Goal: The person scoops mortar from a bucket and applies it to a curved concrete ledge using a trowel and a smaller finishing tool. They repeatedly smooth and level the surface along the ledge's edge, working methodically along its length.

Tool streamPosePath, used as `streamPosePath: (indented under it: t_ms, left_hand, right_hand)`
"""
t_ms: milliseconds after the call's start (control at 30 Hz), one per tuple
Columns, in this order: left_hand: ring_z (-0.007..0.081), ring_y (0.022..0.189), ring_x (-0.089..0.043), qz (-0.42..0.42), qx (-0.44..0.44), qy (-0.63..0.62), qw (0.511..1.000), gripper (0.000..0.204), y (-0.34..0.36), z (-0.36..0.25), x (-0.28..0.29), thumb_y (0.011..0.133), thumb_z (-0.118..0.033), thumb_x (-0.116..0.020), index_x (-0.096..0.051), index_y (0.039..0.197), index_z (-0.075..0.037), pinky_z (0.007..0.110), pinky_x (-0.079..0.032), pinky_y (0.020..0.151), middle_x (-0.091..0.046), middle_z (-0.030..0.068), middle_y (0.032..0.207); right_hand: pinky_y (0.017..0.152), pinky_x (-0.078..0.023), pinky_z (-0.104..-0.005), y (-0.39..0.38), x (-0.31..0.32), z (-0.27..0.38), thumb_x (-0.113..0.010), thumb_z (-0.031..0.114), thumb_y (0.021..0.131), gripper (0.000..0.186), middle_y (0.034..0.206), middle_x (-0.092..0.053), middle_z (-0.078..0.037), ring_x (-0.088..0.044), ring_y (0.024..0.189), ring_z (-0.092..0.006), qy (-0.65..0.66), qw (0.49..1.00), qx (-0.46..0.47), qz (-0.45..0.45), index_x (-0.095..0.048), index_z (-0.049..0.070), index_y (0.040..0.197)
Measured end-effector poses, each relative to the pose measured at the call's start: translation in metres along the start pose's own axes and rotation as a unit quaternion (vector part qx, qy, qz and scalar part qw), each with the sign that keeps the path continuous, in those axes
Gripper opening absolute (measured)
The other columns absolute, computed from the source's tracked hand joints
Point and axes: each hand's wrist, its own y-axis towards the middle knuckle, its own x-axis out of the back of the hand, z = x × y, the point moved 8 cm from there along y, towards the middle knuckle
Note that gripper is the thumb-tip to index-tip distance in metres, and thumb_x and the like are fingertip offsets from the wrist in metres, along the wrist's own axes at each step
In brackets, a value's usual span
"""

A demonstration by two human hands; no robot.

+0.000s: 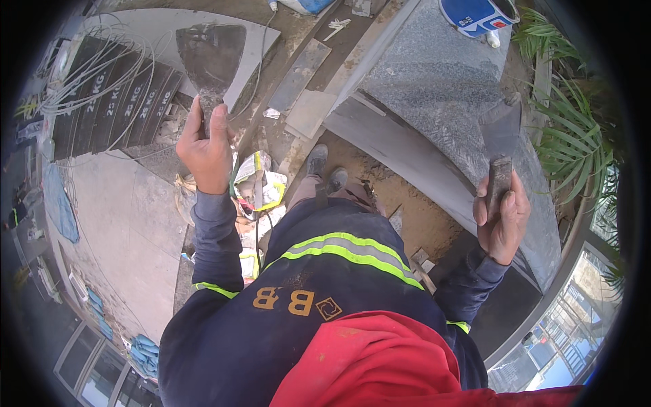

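Observation:
My left hand [207, 152] grips the dark handle of a wide, dirty metal scraper [210, 51], its blade raised at the upper left over a pale curved board [256, 54]. My right hand [500, 224] is closed round the handle of a second, narrower scraper [500, 129], whose blade is in front of a grey speckled stone slab [441, 102] on the right. A blue and white bucket [466, 17] sits at the slab's far end. Below and right of my left hand lies an open bag [264, 190] with yellow and white parts.
Black weights [95, 102] under tangled cables lie at the left, above a pale panel [122, 224]. Loose tiles [305, 115] line the middle strip beyond my shoes [325, 169] on sandy ground. Palm fronds [576, 136] edge the right. Blue bundles [144, 353] lie at the lower left.

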Motion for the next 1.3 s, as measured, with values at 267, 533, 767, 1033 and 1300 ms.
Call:
streamPosePath:
  t_ms: [267, 533, 767, 1033, 1300]
  left_hand:
    - [0.0070, 0.056, -0.055, -0.143, -0.015, 0.090, 0.985, 0.042, -0.020, -0.041, 0.102, 0.100, -0.020, -0.066, -0.060, 0.128, 0.010, 0.022, -0.041, 0.047, -0.062, 0.0034, 0.077]
    - [0.0081, 0.053, -0.055, -0.119, -0.064, 0.033, 0.990, 0.031, 0.006, -0.079, 0.074, 0.101, -0.022, -0.065, -0.065, 0.118, 0.004, 0.022, -0.036, 0.043, -0.063, 0.0036, 0.079]
    - [0.0081, 0.056, -0.055, -0.084, -0.064, 0.028, 0.994, 0.035, 0.108, -0.052, 0.081, 0.101, -0.021, -0.064, -0.062, 0.123, 0.006, 0.022, -0.038, 0.046, -0.062, 0.0033, 0.082]
    - [0.0058, 0.061, -0.052, -0.009, -0.076, 0.029, 0.997, 0.045, 0.314, 0.039, 0.159, 0.099, -0.008, -0.063, -0.053, 0.140, 0.009, 0.021, -0.040, 0.051, -0.064, 0.0040, 0.082]
    - [0.0066, 0.058, -0.049, 0.143, 0.011, 0.026, 0.989, 0.048, 0.455, 0.040, 0.172, 0.099, -0.007, -0.062, -0.049, 0.141, 0.011, 0.022, -0.039, 0.050, -0.062, 0.0037, 0.079]
  right_hand:
    - [0.049, -0.040, -0.0221, -0.005, -0.042, -0.043, -0.059, 0.034, 0.103, 0.052, 0.092, -0.068, -0.019, -0.050, 0.053, -0.0101, 0.143, 0.983, -0.014, 0.113, -0.052, 0.005, 0.145]
    - [0.050, -0.039, -0.0232, -0.013, -0.113, -0.051, -0.066, 0.028, 0.098, 0.053, 0.091, -0.068, -0.017, -0.049, 0.053, -0.0091, 0.197, 0.958, -0.058, 0.199, -0.053, 0.003, 0.143]
    - [0.056, -0.046, -0.0240, 0.024, -0.225, -0.063, -0.064, 0.015, 0.097, 0.049, 0.091, -0.071, -0.010, -0.054, 0.058, -0.0070, 0.154, 0.941, -0.106, 0.283, -0.053, 0.001, 0.143]
    - [0.052, -0.041, -0.0241, 0.170, -0.443, -0.084, -0.066, 0.024, 0.100, 0.053, 0.093, -0.068, -0.012, -0.049, 0.055, -0.0086, 0.232, 0.952, -0.062, 0.188, -0.050, 0.011, 0.149]
    - [0.056, -0.044, -0.0245, 0.245, -0.521, 0.029, -0.068, 0.021, 0.098, 0.053, 0.095, -0.069, -0.011, -0.053, 0.059, -0.0088, 0.101, 0.994, -0.023, 0.024, -0.051, 0.004, 0.145]
